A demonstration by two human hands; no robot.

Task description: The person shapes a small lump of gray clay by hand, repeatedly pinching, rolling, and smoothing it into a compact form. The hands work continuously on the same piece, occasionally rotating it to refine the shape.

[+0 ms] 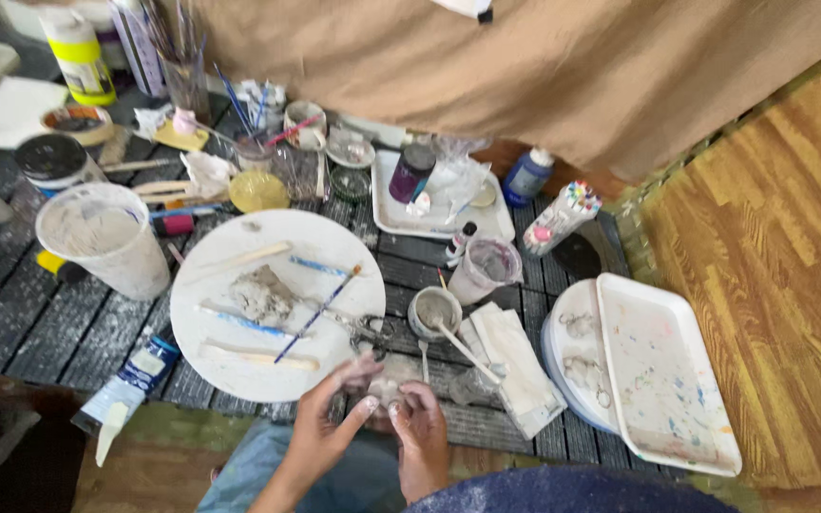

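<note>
1. both hands meet at the bottom middle of the view, just over the near edge of the dark slatted tabletop, above a knee in blue cloth.
2. left hand comes up from the lower left with the forearm slanting in; its fingers are long and loosely curled, the fingertips dusted pale and touching a small pale lump of clay.
3. right hand rises from below with the wrist bent and the knuckles toward the camera; its fingers fold around the same lump from the right side.
4. each grip is closed on the clay lump, which sits pinched between the two hands, just off the near rim of the round white board.
5. on that board lie a grey heap of clay, a thin blue-handled brush lying aslant, and flat wooden sticks.
6. just beyond the hands stands a small grey cup with a wooden stick leaning out of it toward the right.
7. left of the board stands a white bucket smeared grey inside; a blue paint tube lies at the near left edge of the tabletop.
8. to the right, a white rectangular tray flecked with colour overlaps a round white plate.
9. farther back sit jars, bottles and a cup of brushes, with tan cloth hanging behind them.
</note>
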